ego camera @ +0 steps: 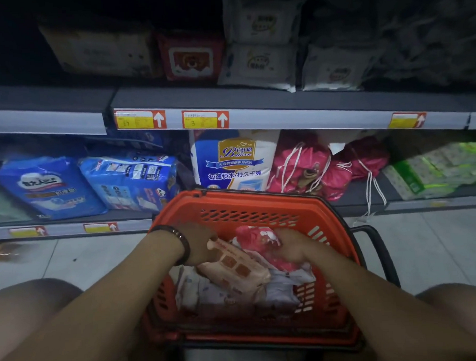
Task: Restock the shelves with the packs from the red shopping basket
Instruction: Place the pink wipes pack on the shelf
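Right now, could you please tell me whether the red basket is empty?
No, the red basket holds packs: the left hand grips a peach pack, the right hand a pink pack.

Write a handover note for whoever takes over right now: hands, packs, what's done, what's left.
Left hand: inside the basket, gripping one end of the peach pack.
Right hand: inside the basket, gripping the pink pack.
Basket: on the floor in front of the lower shelf; white packs lie under those two.
Done: neither gripped pack is out of the basket yet.
Left: lift both out, shelve them, then the white packs.
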`<move>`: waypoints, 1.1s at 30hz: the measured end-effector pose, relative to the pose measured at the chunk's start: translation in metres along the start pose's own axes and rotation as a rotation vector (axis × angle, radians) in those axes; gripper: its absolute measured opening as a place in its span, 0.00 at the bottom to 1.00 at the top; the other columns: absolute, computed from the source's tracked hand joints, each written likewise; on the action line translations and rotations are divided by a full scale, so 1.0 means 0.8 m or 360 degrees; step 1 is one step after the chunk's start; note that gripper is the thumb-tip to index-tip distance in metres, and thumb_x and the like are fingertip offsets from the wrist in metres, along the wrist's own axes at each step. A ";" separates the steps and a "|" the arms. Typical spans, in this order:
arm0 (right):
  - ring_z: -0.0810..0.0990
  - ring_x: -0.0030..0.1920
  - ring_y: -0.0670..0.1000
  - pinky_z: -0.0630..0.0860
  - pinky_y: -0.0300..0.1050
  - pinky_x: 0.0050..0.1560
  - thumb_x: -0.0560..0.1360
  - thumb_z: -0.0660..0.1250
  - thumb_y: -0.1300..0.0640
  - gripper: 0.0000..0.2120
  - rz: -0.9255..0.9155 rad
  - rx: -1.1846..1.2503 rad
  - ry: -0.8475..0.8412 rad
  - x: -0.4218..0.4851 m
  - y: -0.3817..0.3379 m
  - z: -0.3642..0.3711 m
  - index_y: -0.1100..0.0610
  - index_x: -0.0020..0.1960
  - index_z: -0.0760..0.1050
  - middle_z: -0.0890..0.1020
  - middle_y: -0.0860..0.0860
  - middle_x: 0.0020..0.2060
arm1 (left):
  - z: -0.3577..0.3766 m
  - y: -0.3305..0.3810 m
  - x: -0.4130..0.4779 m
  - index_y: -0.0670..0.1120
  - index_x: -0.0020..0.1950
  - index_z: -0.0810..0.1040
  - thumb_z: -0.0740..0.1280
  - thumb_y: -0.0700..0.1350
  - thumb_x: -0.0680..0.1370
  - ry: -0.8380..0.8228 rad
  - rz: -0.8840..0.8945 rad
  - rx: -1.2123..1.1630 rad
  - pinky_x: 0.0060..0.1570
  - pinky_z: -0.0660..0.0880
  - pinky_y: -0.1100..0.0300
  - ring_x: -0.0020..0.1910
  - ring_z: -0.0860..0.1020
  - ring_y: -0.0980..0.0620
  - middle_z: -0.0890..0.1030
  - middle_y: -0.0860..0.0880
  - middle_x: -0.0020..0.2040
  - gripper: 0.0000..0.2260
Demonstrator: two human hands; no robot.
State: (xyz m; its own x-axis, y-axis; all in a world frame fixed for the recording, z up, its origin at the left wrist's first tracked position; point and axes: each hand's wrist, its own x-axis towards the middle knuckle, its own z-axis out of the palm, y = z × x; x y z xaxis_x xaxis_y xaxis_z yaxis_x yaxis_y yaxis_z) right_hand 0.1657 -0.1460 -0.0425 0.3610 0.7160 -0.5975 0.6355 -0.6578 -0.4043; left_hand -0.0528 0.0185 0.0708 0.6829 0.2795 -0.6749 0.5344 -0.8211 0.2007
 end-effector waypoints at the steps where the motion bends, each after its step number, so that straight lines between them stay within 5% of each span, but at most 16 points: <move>1: 0.82 0.57 0.49 0.75 0.41 0.55 0.77 0.77 0.53 0.22 -0.0085 0.0131 -0.0009 -0.008 -0.008 -0.011 0.50 0.70 0.78 0.84 0.48 0.58 | 0.001 0.000 0.000 0.52 0.79 0.66 0.67 0.59 0.81 0.0052 0.0009 -0.0044 0.68 0.67 0.58 0.73 0.72 0.46 0.72 0.48 0.77 0.28; 5: 0.81 0.63 0.46 0.77 0.47 0.66 0.74 0.80 0.49 0.28 -0.0412 0.0254 0.0187 -0.043 -0.047 -0.047 0.46 0.72 0.76 0.83 0.44 0.63 | 0.003 0.007 0.005 0.52 0.79 0.62 0.75 0.65 0.72 0.0340 0.0038 -0.0749 0.68 0.72 0.58 0.71 0.75 0.49 0.74 0.52 0.74 0.42; 7: 0.82 0.61 0.47 0.78 0.50 0.65 0.71 0.79 0.40 0.30 -0.0503 0.0141 0.0350 -0.057 -0.064 -0.053 0.43 0.70 0.76 0.83 0.44 0.62 | 0.002 0.021 0.003 0.52 0.74 0.63 0.80 0.68 0.62 0.0488 0.0044 -0.1287 0.57 0.81 0.57 0.61 0.81 0.52 0.79 0.53 0.66 0.47; 10: 0.81 0.62 0.48 0.78 0.52 0.66 0.67 0.75 0.33 0.36 -0.0609 0.0082 0.0614 -0.078 -0.084 -0.057 0.42 0.72 0.74 0.82 0.45 0.62 | 0.001 0.045 -0.006 0.49 0.67 0.67 0.84 0.55 0.66 0.0855 0.0103 -0.1756 0.48 0.82 0.69 0.50 0.82 0.60 0.81 0.55 0.56 0.38; 12: 0.81 0.62 0.47 0.78 0.51 0.65 0.65 0.77 0.32 0.39 -0.0600 0.0148 0.0733 -0.093 -0.089 -0.067 0.43 0.73 0.75 0.82 0.45 0.62 | 0.000 0.054 -0.012 0.48 0.64 0.71 0.84 0.47 0.67 0.1007 0.0129 -0.2032 0.54 0.83 0.61 0.51 0.85 0.56 0.83 0.51 0.56 0.32; 16: 0.81 0.60 0.45 0.79 0.49 0.62 0.64 0.82 0.37 0.40 -0.0464 0.0824 0.0859 -0.118 -0.085 -0.108 0.45 0.72 0.75 0.80 0.46 0.63 | -0.022 0.054 -0.035 0.45 0.58 0.76 0.79 0.37 0.72 0.1118 0.0260 -0.2571 0.57 0.82 0.39 0.52 0.87 0.41 0.88 0.44 0.51 0.19; 20: 0.87 0.55 0.59 0.82 0.61 0.58 0.77 0.74 0.43 0.24 -0.0347 0.1739 0.0482 -0.129 -0.097 -0.115 0.52 0.69 0.77 0.84 0.52 0.63 | -0.049 0.046 -0.063 0.46 0.63 0.66 0.74 0.38 0.77 0.0987 0.0516 -0.2901 0.52 0.82 0.40 0.54 0.87 0.39 0.86 0.42 0.57 0.21; 23: 0.87 0.47 0.61 0.81 0.53 0.45 0.75 0.72 0.47 0.22 -0.0570 0.2137 0.0415 -0.131 -0.128 -0.108 0.60 0.64 0.80 0.87 0.59 0.55 | -0.058 0.035 -0.075 0.47 0.65 0.67 0.75 0.40 0.73 0.1035 0.0601 -0.2940 0.54 0.81 0.38 0.55 0.87 0.39 0.87 0.42 0.57 0.25; 26: 0.86 0.53 0.61 0.83 0.50 0.46 0.81 0.69 0.55 0.14 -0.0782 0.2153 0.0643 -0.124 -0.155 -0.106 0.60 0.63 0.82 0.87 0.60 0.56 | -0.074 0.023 -0.085 0.46 0.66 0.71 0.80 0.42 0.69 0.1194 0.0634 -0.2793 0.56 0.81 0.33 0.54 0.86 0.36 0.85 0.38 0.61 0.29; 29: 0.87 0.57 0.60 0.85 0.53 0.54 0.83 0.67 0.59 0.12 -0.0890 0.1926 0.0892 -0.110 -0.177 -0.119 0.57 0.64 0.83 0.89 0.56 0.54 | -0.105 -0.002 -0.089 0.47 0.63 0.77 0.80 0.46 0.66 0.1462 0.0550 -0.2491 0.48 0.85 0.51 0.52 0.88 0.45 0.86 0.43 0.57 0.27; 33: 0.88 0.52 0.48 0.85 0.43 0.52 0.80 0.72 0.65 0.15 -0.0930 0.1669 0.1163 -0.090 -0.220 -0.169 0.55 0.66 0.83 0.90 0.48 0.50 | -0.157 -0.041 -0.082 0.50 0.66 0.76 0.83 0.43 0.68 0.1856 0.0428 -0.1993 0.46 0.81 0.67 0.48 0.85 0.62 0.83 0.54 0.57 0.29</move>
State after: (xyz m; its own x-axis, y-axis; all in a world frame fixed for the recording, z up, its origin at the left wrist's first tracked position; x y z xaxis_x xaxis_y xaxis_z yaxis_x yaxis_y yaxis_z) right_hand 0.1201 -0.0501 0.1655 0.6996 0.6878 0.1934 0.1344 0.1392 -0.9811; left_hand -0.0523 0.0898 0.1979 0.4804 0.8583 0.1806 -0.0002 -0.2058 0.9786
